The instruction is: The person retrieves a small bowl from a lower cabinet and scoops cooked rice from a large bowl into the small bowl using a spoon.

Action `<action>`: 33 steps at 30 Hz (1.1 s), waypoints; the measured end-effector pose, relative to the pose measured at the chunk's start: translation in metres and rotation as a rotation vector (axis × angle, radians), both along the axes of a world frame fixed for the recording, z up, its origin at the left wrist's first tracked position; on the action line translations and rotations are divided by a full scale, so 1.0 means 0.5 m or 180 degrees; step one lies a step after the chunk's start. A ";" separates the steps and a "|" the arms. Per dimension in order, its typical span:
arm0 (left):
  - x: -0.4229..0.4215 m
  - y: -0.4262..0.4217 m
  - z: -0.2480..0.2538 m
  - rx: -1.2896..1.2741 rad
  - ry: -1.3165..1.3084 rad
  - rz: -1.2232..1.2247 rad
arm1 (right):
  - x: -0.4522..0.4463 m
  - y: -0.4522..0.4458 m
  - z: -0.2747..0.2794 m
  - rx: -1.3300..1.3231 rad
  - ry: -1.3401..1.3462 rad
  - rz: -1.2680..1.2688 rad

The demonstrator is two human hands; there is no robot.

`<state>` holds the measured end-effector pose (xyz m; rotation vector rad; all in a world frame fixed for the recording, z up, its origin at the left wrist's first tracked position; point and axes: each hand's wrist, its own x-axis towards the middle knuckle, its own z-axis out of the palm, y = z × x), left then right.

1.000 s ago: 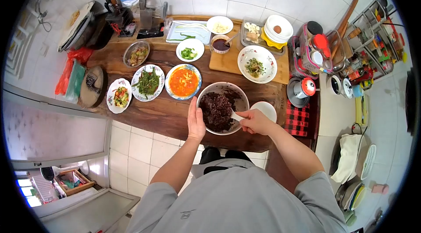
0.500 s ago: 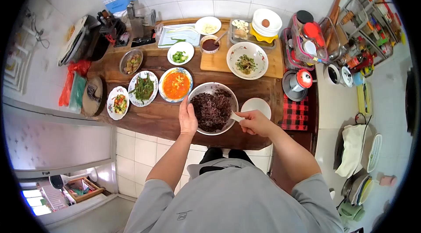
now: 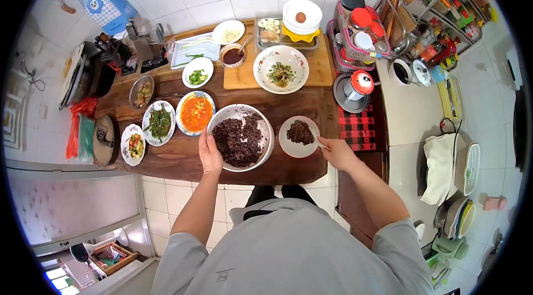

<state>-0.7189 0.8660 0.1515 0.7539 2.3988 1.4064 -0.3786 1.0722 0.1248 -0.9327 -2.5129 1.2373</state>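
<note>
My left hand (image 3: 210, 154) grips the left rim of a large white bowl (image 3: 270, 142), fingers over its outer wall. Dark purple rice (image 3: 237, 142) fills much of that bowl, with pale bottom showing through in spots. My right hand (image 3: 337, 154) is closed round the handle of a white rice paddle (image 3: 320, 143). The paddle's blade, hidden under a dark lump of rice (image 3: 300, 132), is over a small white bowl (image 3: 288, 150) on the right. Whether the lump rests on the bowl or only on the paddle, I cannot tell.
On the wooden table (image 3: 161, 157) stand plates of tomato-and-egg (image 3: 196, 113), green vegetables (image 3: 160, 123) and diced vegetables (image 3: 134, 145). Behind, a cutting board (image 3: 323, 71) bears a patterned bowl (image 3: 281, 87) and a sauce bowl (image 3: 232, 57). A red-lidded pot (image 3: 362, 83) stands right.
My right hand has carried the paddle, now with rice on it, from the large bowl rightwards over the small white bowl. My left hand keeps its hold. The whole view has shifted.
</note>
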 end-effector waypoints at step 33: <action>-0.003 -0.003 -0.009 -0.0055 -0.0245 0.0083 | -0.062 -0.042 0.046 0.0180 -0.1815 0.0298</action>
